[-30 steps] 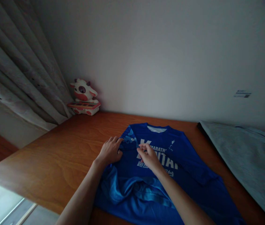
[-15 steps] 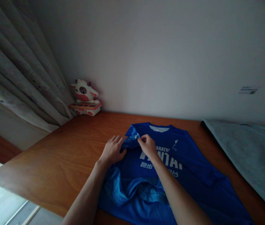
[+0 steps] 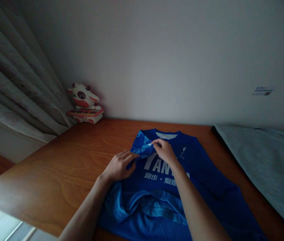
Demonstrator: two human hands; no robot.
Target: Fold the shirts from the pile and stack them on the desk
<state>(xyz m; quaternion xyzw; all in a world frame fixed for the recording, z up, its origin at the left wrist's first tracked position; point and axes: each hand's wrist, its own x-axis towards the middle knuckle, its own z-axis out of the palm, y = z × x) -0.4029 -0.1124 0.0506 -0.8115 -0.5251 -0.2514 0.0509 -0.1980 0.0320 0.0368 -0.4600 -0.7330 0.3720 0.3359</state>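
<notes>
A blue T-shirt (image 3: 204,174) with white lettering lies front up, its collar toward the wall. Its left-hand sleeve (image 3: 140,146), in a lighter blue camouflage print, is folded in over the chest. My left hand (image 3: 122,164) grips the lower edge of this sleeve between thumb and fingers. With the fingertips pinched together, my right hand (image 3: 165,151) holds the sleeve's inner edge, over the lettering. Near my forearms the lower part of the shirt is bunched into shiny folds. The other sleeve lies spread at the right.
The shirt rests on a brown wooden table (image 3: 81,150) against a pale wall. A toy cow with a keyboard (image 3: 85,103) stands at the back left, beside a curtain (image 3: 18,73). Grey cloth (image 3: 260,160) with a dark edge lies at the right.
My right hand has moved slightly right and up with the sleeve edge, and more of the camouflage print shows flat. My left hand is a little lower. The view has shifted slightly right.
</notes>
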